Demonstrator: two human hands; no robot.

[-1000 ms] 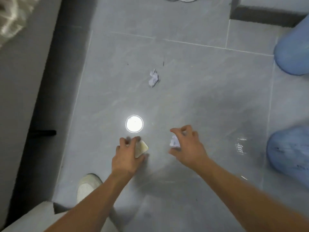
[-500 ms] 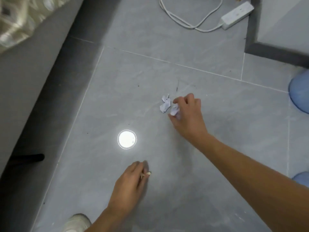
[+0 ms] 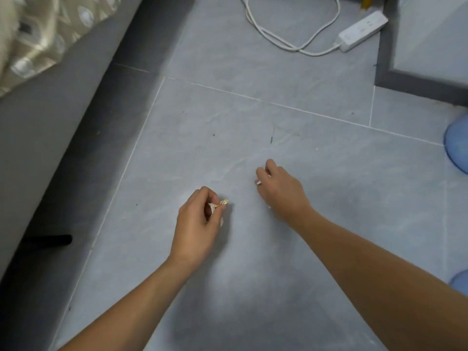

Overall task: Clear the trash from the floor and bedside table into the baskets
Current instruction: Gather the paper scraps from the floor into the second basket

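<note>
Head camera, looking down at a grey tiled floor (image 3: 291, 79) with pale grout lines. Two bare forearms reach in from the bottom edge, both hands held low over the same large tile.

The left hand (image 3: 196, 224) has its fingers curled in, with thumb and fingertips pinching a small crumpled wrapper (image 3: 219, 206), cream with a yellow tip. The wrapper pokes out to the right of the fingertips, and a bit more of it shows beneath the hand's right edge.

The right hand (image 3: 281, 191) sits up and to the right of the left hand, a short gap between them. Its fingers are curled tightly inward around a white paper scrap (image 3: 258, 182); only a sliver shows at the left edge of the fist, just below the thumb. How much paper it holds cannot be told.

Far beyond the right hand, at the top of the view, a white power strip (image 3: 362, 30) lies on the floor, its white cable (image 3: 278, 36) looped to the left of it. To the right of the right hand, a blue basket (image 3: 455, 145) is cut off by the frame edge. Left of the left hand runs a dark grey bed base (image 3: 58, 117), with patterned beige bedding (image 3: 38, 34) hanging over its far corner.
</note>
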